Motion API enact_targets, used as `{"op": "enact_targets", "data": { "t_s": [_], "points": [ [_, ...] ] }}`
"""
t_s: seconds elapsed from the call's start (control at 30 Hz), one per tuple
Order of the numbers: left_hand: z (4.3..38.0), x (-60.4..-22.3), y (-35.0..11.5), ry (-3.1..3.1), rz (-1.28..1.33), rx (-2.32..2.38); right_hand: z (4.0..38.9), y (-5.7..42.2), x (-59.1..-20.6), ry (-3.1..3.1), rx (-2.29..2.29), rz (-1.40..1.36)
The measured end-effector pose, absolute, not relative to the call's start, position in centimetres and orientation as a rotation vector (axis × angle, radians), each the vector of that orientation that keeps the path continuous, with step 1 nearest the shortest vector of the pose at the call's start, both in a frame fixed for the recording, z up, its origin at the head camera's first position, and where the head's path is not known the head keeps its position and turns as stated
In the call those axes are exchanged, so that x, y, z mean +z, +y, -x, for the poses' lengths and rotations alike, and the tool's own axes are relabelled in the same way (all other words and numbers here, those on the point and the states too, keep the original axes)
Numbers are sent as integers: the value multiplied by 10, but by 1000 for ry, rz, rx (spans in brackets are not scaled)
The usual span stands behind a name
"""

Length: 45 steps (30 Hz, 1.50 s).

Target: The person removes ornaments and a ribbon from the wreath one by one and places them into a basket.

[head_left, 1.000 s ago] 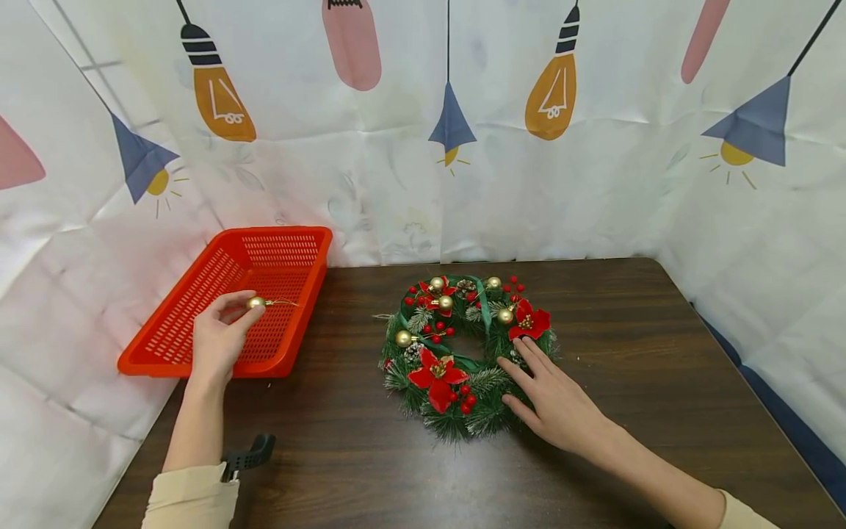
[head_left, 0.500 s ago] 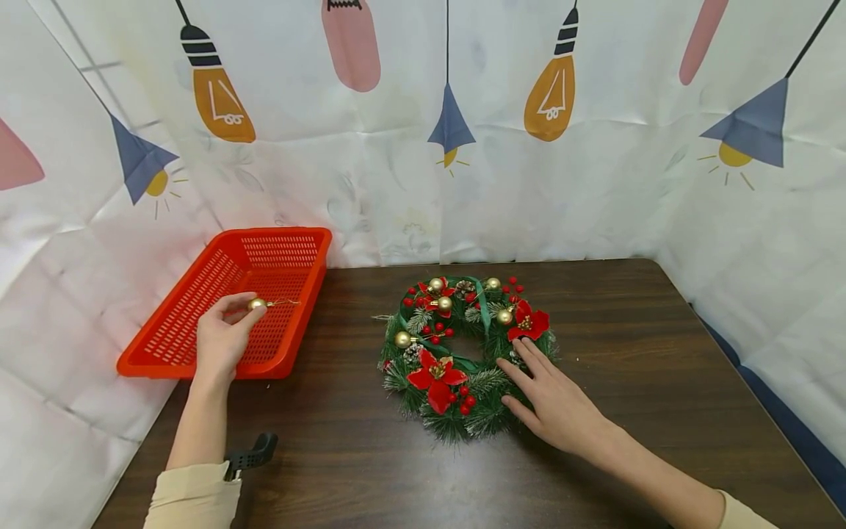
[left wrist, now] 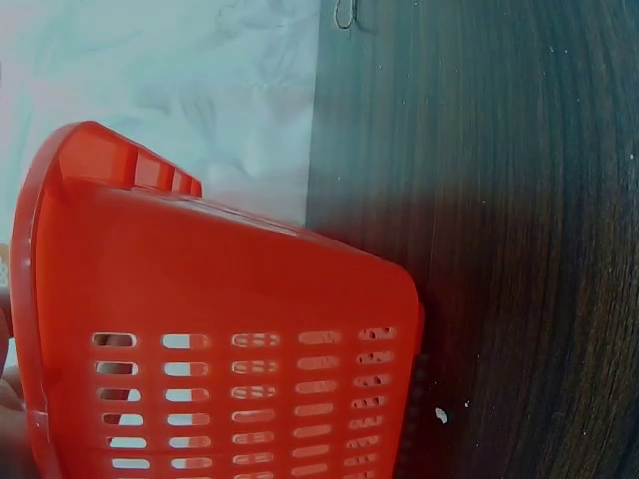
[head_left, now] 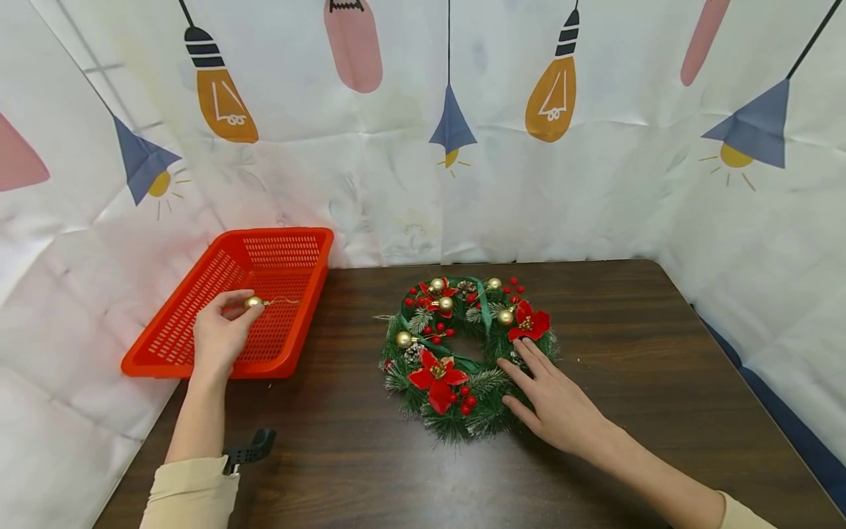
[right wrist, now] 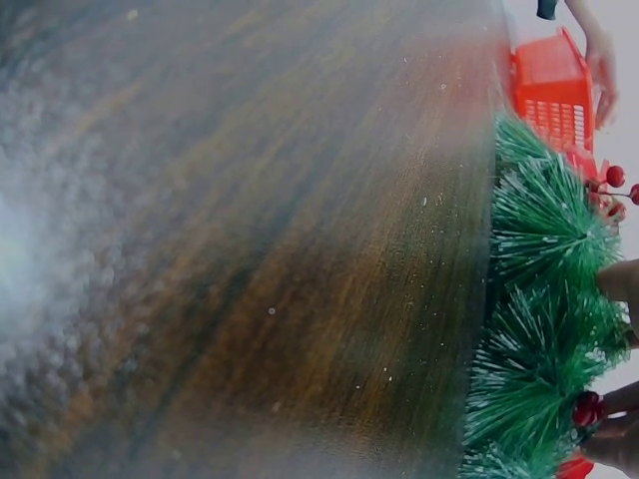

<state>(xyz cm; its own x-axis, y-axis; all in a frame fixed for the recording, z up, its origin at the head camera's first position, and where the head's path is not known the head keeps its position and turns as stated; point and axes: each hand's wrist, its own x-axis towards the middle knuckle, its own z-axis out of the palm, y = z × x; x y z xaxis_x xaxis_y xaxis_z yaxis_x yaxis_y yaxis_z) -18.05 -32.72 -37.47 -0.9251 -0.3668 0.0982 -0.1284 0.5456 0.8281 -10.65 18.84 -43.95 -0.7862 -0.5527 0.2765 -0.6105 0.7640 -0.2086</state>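
My left hand (head_left: 221,334) pinches a small gold ball ornament (head_left: 252,302) between thumb and fingers, over the red plastic basket (head_left: 309,308). A thin gold string trails from the ornament to the right. On the table lies a green wreath (head_left: 485,422) with red poinsettias, red berries, pinecones, gold balls and a green ribbon. My right hand (head_left: 555,400) rests on the wreath's right side with fingers spread and fairly straight. In the left wrist view the basket wall (left wrist: 220,269) hides most of the left hand. Green needles (right wrist: 544,299) lie beside the right fingers in the right wrist view.
The dark wooden table (head_left: 344,470) carries the basket at its left and the wreath near its middle. A white curtain (head_left: 383,198) printed with lamps and bulbs hangs behind and at both sides. A black strap (head_left: 251,450) sits on the left wrist.
The left hand shifts only a few pixels with the gold ball ornament in its pinch. The right hand, wreath and basket keep their places.
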Motion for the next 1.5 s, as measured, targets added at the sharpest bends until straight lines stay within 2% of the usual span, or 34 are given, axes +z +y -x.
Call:
{"op": "enact_targets", "data": {
  "t_s": [0.6, 1.5],
  "points": [
    [180, -372, -321, -2639, -244, -1259, 108, 189, -440, -2764, 418, -930],
    [183, -372, -265, -2631, 218, -1292, 110, 192, -442, -2710, 402, -982]
  ]
}}
